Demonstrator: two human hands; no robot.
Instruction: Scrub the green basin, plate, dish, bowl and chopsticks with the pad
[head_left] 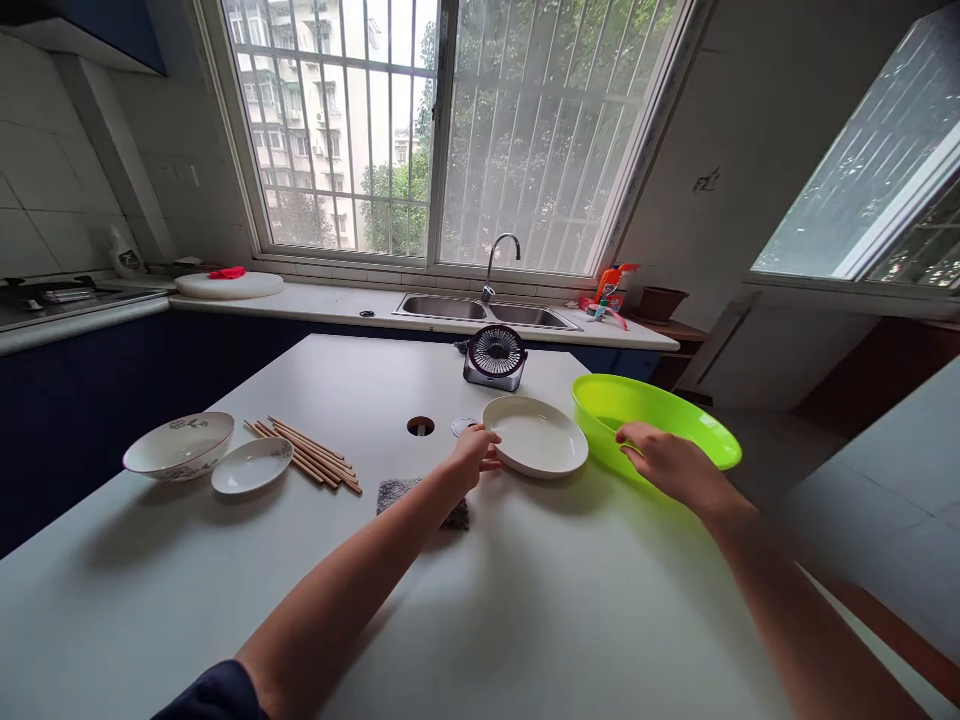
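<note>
My left hand grips the left rim of a white plate that lies on the white table. My right hand holds the near rim of a bright green plastic basin at the table's right edge, with the fingers curled over the rim. Plate and basin sit side by side, almost touching.
A grey cloth lies under my left forearm. Several wooden chopsticks, a small white dish and a patterned bowl sit at the left. A small desk fan stands behind the plate, near a round hole. A sink lies beneath the window.
</note>
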